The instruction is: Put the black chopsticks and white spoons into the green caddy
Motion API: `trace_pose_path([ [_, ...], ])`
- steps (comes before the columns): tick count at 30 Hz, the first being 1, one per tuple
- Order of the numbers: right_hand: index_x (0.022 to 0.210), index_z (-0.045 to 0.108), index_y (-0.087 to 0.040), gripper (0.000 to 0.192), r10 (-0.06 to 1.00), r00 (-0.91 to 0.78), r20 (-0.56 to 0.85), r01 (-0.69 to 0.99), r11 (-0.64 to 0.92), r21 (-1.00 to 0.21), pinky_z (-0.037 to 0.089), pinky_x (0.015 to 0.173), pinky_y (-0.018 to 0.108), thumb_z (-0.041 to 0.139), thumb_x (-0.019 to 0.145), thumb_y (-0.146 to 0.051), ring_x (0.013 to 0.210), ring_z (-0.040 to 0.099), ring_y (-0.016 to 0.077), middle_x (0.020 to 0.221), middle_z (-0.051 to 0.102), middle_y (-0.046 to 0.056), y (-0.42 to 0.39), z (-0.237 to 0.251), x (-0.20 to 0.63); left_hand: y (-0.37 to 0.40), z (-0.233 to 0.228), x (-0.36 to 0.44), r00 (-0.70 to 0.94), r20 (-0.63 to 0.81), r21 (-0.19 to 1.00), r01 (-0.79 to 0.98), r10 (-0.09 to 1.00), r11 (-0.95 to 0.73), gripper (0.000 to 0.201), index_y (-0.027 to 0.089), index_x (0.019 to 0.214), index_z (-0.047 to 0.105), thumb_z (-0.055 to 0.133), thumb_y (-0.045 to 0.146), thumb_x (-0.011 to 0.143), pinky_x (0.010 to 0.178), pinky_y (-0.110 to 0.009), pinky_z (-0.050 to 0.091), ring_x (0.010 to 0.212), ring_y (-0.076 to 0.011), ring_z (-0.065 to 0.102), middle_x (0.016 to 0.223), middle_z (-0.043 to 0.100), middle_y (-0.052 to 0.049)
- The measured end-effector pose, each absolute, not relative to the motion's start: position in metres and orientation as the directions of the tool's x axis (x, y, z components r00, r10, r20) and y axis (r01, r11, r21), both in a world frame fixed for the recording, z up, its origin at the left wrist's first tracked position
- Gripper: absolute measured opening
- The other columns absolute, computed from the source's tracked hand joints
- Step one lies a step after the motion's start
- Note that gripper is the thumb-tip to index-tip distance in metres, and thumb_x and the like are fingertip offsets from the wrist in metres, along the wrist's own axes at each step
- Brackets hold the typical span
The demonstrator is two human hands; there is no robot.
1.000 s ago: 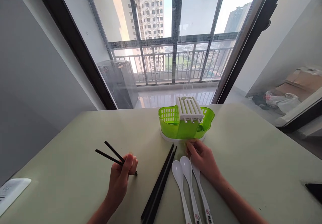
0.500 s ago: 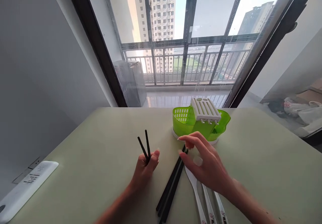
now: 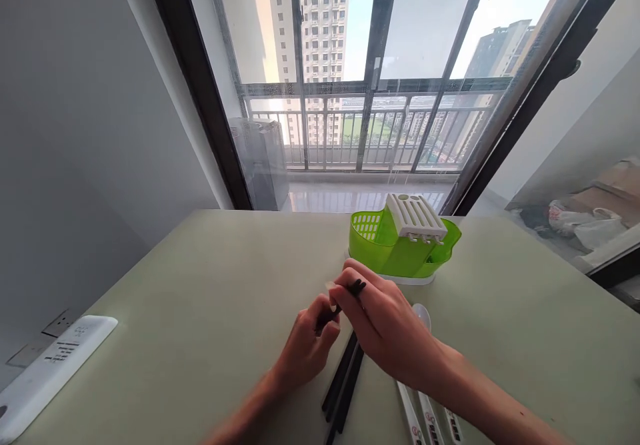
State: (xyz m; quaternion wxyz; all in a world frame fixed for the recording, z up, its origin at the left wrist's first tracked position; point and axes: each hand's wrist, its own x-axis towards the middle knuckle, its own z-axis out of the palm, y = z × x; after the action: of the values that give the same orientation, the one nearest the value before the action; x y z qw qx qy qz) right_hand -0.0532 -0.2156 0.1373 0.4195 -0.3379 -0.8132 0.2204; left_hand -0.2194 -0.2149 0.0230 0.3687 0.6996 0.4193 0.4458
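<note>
My left hand (image 3: 311, 344) is closed around a pair of black chopsticks (image 3: 357, 287), which tilt to the right. The fingers of my right hand (image 3: 380, 318) pinch the same chopsticks close to their tips, touching or nearly touching the left hand. More black chopsticks (image 3: 345, 385) lie on the table below, their upper ends hidden by my hands. Beneath my right forearm are several white spoons (image 3: 423, 314), partly covered, with printed handles toward me. Just beyond the right hand stands a green utensil caddy (image 3: 395, 255) with a white slotted top (image 3: 417, 215).
A white power strip (image 3: 65, 358) lies along the left edge of the pale table (image 3: 200, 285), near a wall socket (image 3: 61, 323). Past the far edge is a glass sliding door onto a balcony with a grey cabinet (image 3: 263, 165). Bags (image 3: 595, 228) sit on the floor at right.
My left hand has moved right, tilting its chopsticks over. My right hand has come left from above the lying chopsticks and closed on the held pair. The view has shifted slightly.
</note>
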Motion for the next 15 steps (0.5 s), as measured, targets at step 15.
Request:
trace_pose_path([
  [15,0.078,0.038,-0.024,0.035,0.803,-0.422,0.421,0.488,0.592,-0.641,0.037,0.061,0.027,0.029,0.11,-0.036,0.061,0.042,0.0124,0.082,0.047,-0.001,-0.219,0.137,-0.059,-0.212,0.025,-0.219,0.222,0.459,0.793,0.334,0.861,-0.509,0.031,0.019,0.08,0.063,0.047,0.034,0.103,0.066,-0.02,0.045,0.066,-0.0123,0.054,0.069,0.06,0.002],
])
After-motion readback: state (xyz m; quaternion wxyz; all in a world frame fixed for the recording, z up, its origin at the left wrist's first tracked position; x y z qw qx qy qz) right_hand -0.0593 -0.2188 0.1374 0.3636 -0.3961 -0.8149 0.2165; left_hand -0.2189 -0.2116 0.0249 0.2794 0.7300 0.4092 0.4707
